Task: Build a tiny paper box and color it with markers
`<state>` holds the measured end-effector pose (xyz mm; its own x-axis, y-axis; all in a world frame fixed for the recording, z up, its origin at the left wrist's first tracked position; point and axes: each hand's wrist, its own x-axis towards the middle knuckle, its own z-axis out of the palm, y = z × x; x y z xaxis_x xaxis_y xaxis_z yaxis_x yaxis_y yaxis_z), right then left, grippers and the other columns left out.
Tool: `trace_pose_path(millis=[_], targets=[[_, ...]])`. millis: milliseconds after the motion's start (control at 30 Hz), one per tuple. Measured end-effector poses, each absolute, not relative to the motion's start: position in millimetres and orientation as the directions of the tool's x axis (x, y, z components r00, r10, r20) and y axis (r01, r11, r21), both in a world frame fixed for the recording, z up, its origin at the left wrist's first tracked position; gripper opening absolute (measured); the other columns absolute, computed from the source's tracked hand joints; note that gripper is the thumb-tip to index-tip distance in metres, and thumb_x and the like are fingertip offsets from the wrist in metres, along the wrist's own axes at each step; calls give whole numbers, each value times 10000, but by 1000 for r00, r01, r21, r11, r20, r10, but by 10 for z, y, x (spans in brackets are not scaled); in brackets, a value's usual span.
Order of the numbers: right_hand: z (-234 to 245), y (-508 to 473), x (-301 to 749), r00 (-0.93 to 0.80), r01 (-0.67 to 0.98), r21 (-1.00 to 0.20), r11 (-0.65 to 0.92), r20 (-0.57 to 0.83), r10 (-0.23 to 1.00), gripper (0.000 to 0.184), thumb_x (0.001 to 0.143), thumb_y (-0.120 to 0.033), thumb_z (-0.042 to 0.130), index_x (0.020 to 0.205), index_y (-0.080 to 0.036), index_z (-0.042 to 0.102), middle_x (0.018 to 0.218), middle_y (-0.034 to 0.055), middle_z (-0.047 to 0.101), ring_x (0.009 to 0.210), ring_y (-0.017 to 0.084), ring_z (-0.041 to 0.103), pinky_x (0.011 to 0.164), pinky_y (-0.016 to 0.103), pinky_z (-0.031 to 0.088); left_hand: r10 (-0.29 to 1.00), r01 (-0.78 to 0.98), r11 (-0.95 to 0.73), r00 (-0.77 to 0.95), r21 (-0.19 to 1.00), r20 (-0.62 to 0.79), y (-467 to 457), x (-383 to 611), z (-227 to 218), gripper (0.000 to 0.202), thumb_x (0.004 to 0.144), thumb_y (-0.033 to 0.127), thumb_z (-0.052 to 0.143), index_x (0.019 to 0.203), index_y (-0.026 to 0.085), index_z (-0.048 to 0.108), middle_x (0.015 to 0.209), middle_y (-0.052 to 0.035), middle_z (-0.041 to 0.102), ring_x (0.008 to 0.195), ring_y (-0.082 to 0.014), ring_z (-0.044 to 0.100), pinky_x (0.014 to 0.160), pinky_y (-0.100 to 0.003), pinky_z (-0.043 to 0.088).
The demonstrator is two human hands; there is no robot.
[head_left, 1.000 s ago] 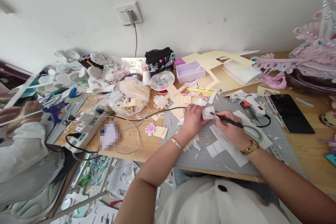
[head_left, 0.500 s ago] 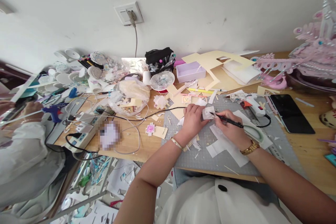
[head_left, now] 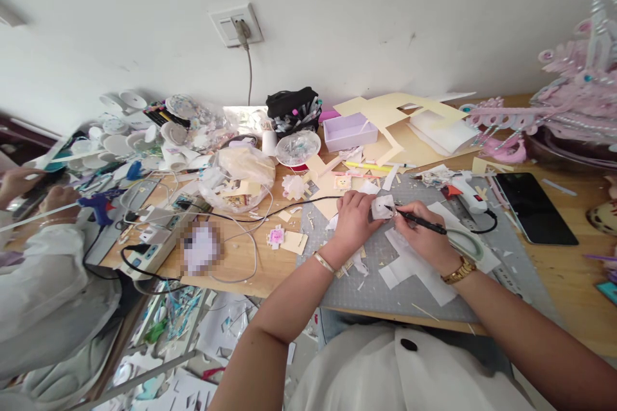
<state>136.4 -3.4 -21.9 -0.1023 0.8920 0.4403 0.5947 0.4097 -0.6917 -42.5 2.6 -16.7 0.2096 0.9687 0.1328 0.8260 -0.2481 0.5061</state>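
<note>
My left hand is curled with its fingers at the left edge of a small white square piece that bears dark marks, and my right hand grips a slim black pen. The pen's tip is at the face of the square; whether it touches, I can't tell. The square is in front of me, between my two hands, over the far part of a grey cutting mat. Cut white paper lies below my right hand, and a pale tape roll sits just beside that wrist. Farther right are a white glue gun and a black-screened tablet. Beyond my left hand lies a cream tile with a drawn face, with a yellow marker and an open lilac box behind it.
</note>
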Motion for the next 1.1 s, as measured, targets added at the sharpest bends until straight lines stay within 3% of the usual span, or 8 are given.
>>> trace_pose_path(millis=[867, 1100], targets=[[-223, -35, 1366, -106, 595, -701, 394, 418, 902, 56, 848, -309, 593, 822, -262, 576, 661, -5, 670, 532, 171, 596, 535, 298, 474, 970, 822, -243, 206, 515, 129, 23, -429, -173, 495, 794, 361, 795, 1231, 230, 604, 1245, -77, 659, 1235, -291, 490, 1022, -448, 387], [-222, -8, 1420, 2, 514, -779, 360, 420, 907, 148, 874, -387, 609, 811, -258, 578, 666, 15, 664, 589, 198, 629, 573, 331, 520, 973, 824, -230, 191, 518, 128, 40, -424, -174, 513, 769, 372, 819, 1213, 213, 617, 1200, -79, 676, 1210, -290, 502, 1018, -440, 392]])
